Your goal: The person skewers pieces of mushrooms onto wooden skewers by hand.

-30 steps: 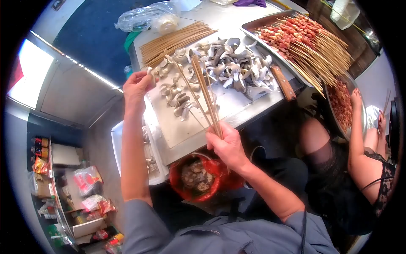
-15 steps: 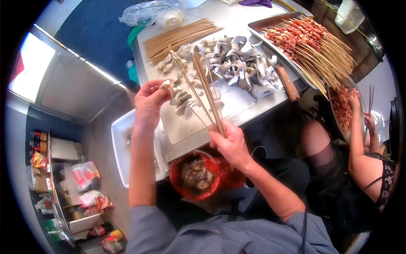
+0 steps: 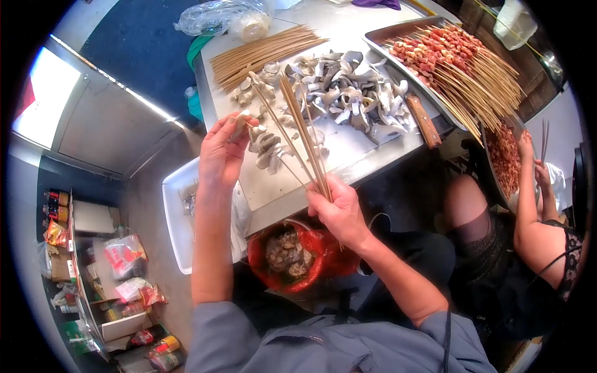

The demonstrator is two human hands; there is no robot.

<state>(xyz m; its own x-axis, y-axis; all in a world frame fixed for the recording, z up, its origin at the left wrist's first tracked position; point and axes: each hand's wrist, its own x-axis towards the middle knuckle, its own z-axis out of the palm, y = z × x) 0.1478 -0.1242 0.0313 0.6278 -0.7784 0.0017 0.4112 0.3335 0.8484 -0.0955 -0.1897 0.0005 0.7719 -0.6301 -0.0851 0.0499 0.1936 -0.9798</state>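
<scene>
My right hand (image 3: 341,208) grips the lower ends of several bamboo skewers (image 3: 303,127), which fan upward over the table. One of them leans left and carries grey-white mushroom pieces (image 3: 267,150) threaded along its upper part. At that skewer's tip, my left hand (image 3: 224,149) pinches a pale mushroom piece (image 3: 241,123) between thumb and fingers. Whether the tip pierces this piece is hard to see. Behind the hands, sliced mushrooms (image 3: 354,93) lie heaped on a white board (image 3: 261,186).
Loose bamboo skewers (image 3: 267,53) lie at the back left. A tray (image 3: 398,65) of meat skewers and a wooden-handled knife (image 3: 424,121) are to the right. Below are a red-lined bucket (image 3: 311,267) and white bin (image 3: 177,230). Another person's hand (image 3: 525,146) works at far right.
My left hand has turned a little and its fingers have shifted at the skewer's tip, showing more of the mushroom piece. My right hand stays nearly still with the skewers.
</scene>
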